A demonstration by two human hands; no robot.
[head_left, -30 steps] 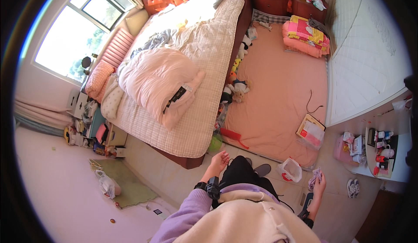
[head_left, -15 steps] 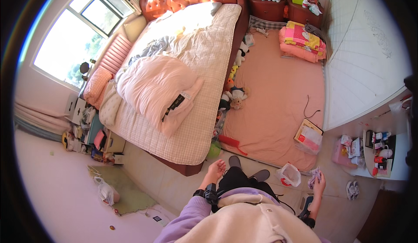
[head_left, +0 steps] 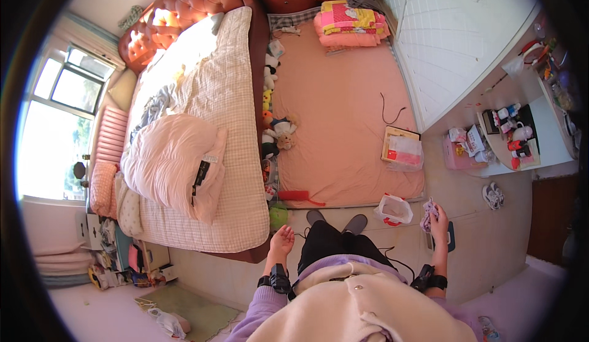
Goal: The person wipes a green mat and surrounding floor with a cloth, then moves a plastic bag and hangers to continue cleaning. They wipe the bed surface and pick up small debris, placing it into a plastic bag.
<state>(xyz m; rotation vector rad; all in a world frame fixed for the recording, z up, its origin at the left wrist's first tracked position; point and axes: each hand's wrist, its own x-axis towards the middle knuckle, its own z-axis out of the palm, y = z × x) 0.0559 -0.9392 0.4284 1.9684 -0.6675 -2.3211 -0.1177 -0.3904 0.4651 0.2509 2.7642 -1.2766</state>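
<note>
My right hand (head_left: 439, 225) is closed around a crumpled purple patterned cloth (head_left: 428, 214), held up over the tiled floor at the right. A white plastic bag with red marks (head_left: 394, 210) stands open-mouthed on the floor just left of that cloth, apart from it. My left hand (head_left: 282, 241) hangs in front of the bed's near corner, palm up. Its fingers curl loosely, and nothing shows in them. A dark device is strapped to each wrist. Between the hands are my legs and grey slippers (head_left: 354, 224).
A bed (head_left: 239, 158) with a bunched pink duvet (head_left: 165, 158) fills the left. Pink sheeting (head_left: 343, 127) covers a floor mat, with folded bedding (head_left: 351, 26) at its far end. Soft toys (head_left: 282, 133) line the bed's side. Sneakers (head_left: 492, 195) and a cluttered shelf (head_left: 540, 167) are at right.
My view has turned to the right, so the bed and mat sit further left. The cloth stays in my right hand, now nearer the plastic bag. My left hand remains loosely curled.
</note>
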